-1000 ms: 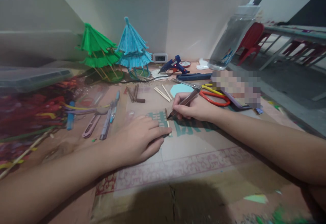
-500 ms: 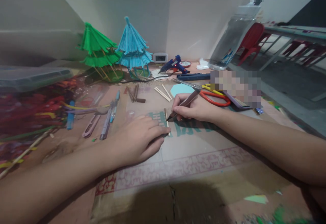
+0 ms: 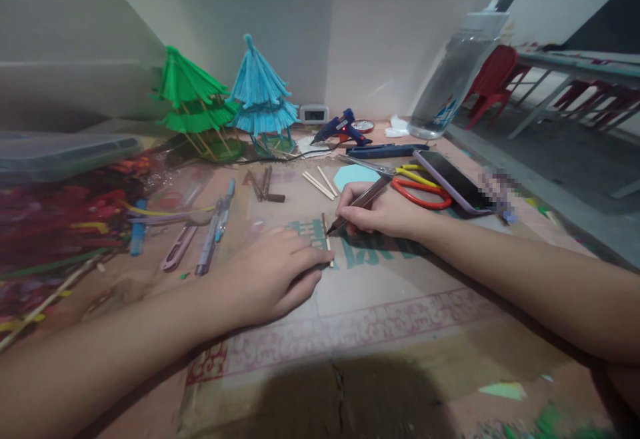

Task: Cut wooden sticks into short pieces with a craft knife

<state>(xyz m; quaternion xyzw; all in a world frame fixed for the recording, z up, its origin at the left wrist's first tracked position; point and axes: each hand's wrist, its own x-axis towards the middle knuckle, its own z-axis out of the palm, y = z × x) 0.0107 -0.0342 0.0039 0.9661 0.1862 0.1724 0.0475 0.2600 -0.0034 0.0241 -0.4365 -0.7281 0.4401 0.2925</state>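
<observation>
While the left hand (image 3: 283, 269) lies palm down, its index fingertip is on the lower end of a thin stick (image 3: 328, 242). The fingers of this hand are extended, grasping nothing; the thumb is hidden. The right hand (image 3: 375, 212) has its fingers closed in a writing grip around a brown marker (image 3: 371, 195), tip down and touching or very near the stick at mid-length. Stick: upper portion dark brown, lower portion pale; it lies between the two hands on a sheet (image 3: 380, 292) with green lettering and a red patterned border, spread over the table (image 3: 155, 399).

Beyond the hands: a group of brown sticks (image 3: 259, 184), with a brown cap (image 3: 277, 198) just beside it; pale sticks (image 3: 318, 186) to the right of these; then a light blue card (image 3: 353, 175), partly behind the right hand. Red-handled scissors (image 3: 423, 194) lie near the right wrist, next to a phone (image 3: 457, 182) in a purple case.

Rear of table: a green tiered model (image 3: 193, 89), a blue tiered model (image 3: 263, 89), a small digital display (image 3: 314, 114), a blue glue gun (image 3: 345, 128) with a red light showing, and a large clear bottle (image 3: 450, 82), seen tilted.

Left side: a pink cutter (image 3: 179, 247) and pens (image 3: 209, 242) near the left forearm; farther left, a heap of coloured pieces (image 3: 75, 219), blurred, under a clear lid (image 3: 65, 152).
</observation>
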